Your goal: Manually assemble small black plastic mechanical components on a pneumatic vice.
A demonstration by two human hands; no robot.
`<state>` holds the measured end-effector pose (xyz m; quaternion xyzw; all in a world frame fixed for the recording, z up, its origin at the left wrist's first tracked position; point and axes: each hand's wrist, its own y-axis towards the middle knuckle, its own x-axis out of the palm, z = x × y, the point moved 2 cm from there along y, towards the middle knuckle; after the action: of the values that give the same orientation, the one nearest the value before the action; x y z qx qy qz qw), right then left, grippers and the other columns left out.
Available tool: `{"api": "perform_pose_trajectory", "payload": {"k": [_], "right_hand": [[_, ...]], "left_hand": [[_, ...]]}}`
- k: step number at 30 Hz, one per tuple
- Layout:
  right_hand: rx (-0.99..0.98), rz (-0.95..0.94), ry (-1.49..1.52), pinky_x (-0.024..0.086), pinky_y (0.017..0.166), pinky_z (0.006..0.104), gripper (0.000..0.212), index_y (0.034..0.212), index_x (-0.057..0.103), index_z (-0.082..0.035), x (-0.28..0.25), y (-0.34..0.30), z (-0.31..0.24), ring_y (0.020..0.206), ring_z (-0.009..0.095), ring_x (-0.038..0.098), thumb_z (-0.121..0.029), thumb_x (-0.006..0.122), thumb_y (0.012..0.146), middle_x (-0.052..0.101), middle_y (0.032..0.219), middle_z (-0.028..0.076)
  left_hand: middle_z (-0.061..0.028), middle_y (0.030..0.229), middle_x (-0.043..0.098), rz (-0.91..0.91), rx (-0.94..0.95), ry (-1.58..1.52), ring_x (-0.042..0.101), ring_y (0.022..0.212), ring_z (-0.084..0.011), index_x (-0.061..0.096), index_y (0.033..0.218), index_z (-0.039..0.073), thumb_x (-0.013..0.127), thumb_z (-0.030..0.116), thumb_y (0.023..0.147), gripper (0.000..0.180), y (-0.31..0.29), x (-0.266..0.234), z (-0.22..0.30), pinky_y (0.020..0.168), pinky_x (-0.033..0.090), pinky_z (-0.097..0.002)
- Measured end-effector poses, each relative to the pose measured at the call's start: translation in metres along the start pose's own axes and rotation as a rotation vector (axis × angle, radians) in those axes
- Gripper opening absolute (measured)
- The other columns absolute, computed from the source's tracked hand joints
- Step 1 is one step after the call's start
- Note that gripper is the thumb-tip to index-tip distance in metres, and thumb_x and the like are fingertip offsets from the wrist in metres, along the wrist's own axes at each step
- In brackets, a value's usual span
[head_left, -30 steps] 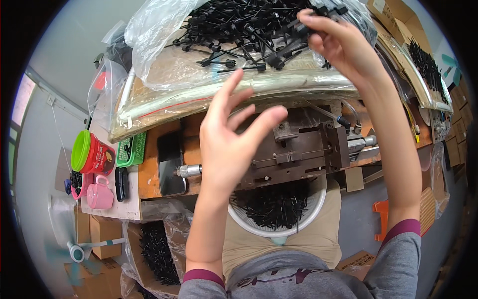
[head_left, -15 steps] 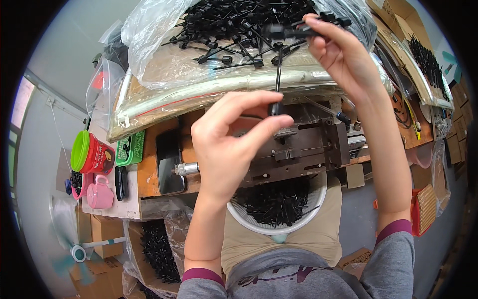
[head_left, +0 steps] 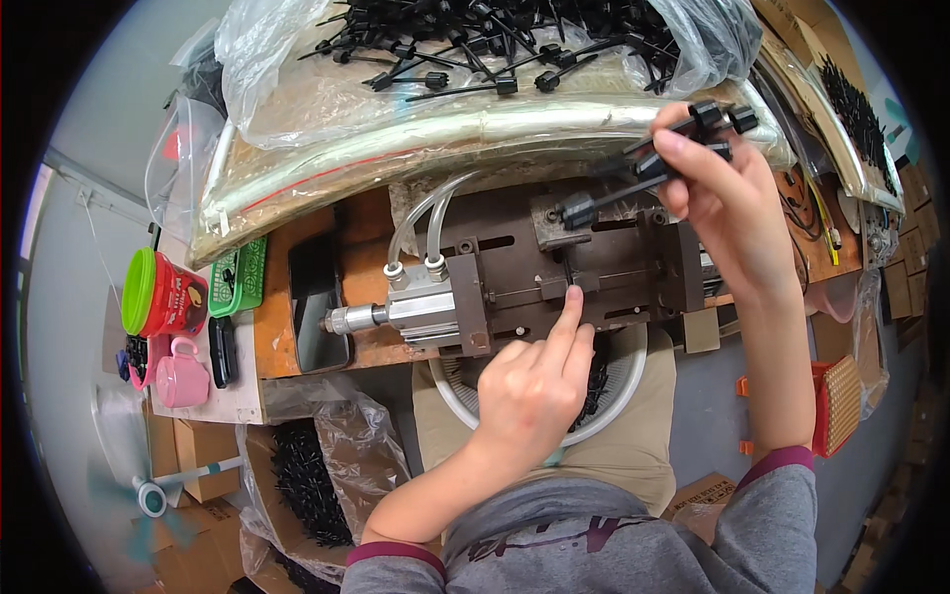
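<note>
much seems left in the heap of black stemmed parts (head_left: 548,51); pieces (head_left: 597,384) in the white basket (head_left: 594,429) are perhaps done. at the brown fixture (head_left: 513,269) is the left hand (head_left: 534,386), index fingertip (head_left: 573,297) down; whether it grips anything cannot be told. above, the right hand (head_left: 734,193) is clamped on several black parts (head_left: 581,210). cardboard boxes (head_left: 208,460) stand in the room; the wooden bench (head_left: 275,342) bears a dark phone (head_left: 315,307).

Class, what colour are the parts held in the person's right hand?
The held parts are black, best seen in the head view.
</note>
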<state>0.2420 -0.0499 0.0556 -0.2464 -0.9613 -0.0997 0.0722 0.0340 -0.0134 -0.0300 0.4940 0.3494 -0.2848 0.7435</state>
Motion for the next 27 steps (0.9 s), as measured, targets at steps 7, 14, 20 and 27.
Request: {"api": "perform_pose_trajectory", "payload": {"k": [7, 14, 20, 27], "right_hand": [[0.008, 0.089, -0.09, 0.049, 0.06, 0.0212, 0.018, 0.108, 0.066, -0.002, -0.003, -0.034, 0.01, 0.064, 0.007, 0.061, -0.008, 0.072, 0.092, 0.066, 0.089, 0.001], [0.071, 0.02, -0.107, 0.053, 0.061, 0.0203, 0.016, 0.106, 0.064, -0.001, 0.013, -0.063, 0.026, 0.068, 0.007, 0.063, -0.004, 0.072, 0.093, 0.066, 0.09, 0.003], [-0.162, 0.215, -0.247, 0.049, 0.061, 0.02, 0.014, 0.107, 0.063, -0.002, 0.006, -0.054, 0.028, 0.068, 0.006, 0.06, -0.003, 0.069, 0.094, 0.064, 0.087, 0.001], [-0.636, 0.151, -0.846, 0.052, 0.069, 0.0295, 0.021, 0.099, 0.073, 0.001, 0.005, -0.065, 0.025, 0.08, 0.021, 0.065, 0.008, 0.073, 0.079, 0.067, 0.094, 0.01]], "left_hand": [[-0.0128, 0.123, 0.071, -0.087, -0.038, -0.044, 0.067, 0.063, -0.0153, 0.074, 0.106, 0.005, 0.085, 0.011, 0.072, 0.036, 0.004, -0.008, -0.001, 0.059, 0.053, -0.0257], [-0.0237, 0.109, 0.07, -0.037, -0.8, -1.543, 0.073, 0.087, -0.0244, 0.059, 0.13, -0.012, 0.077, -0.012, 0.08, 0.053, 0.008, -0.041, -0.004, 0.077, 0.064, -0.0339], [-0.0162, 0.114, 0.071, 0.06, -0.194, -0.728, 0.071, 0.089, -0.0222, 0.076, 0.104, 0.0, 0.086, 0.0, 0.069, 0.036, 0.001, -0.047, -0.004, 0.073, 0.06, -0.0304], [-0.0112, 0.125, 0.071, 0.1, -0.04, -0.074, 0.069, 0.079, -0.0193, 0.075, 0.098, 0.005, 0.083, 0.01, 0.069, 0.031, -0.012, 0.009, 0.001, 0.07, 0.054, -0.0296]]}}
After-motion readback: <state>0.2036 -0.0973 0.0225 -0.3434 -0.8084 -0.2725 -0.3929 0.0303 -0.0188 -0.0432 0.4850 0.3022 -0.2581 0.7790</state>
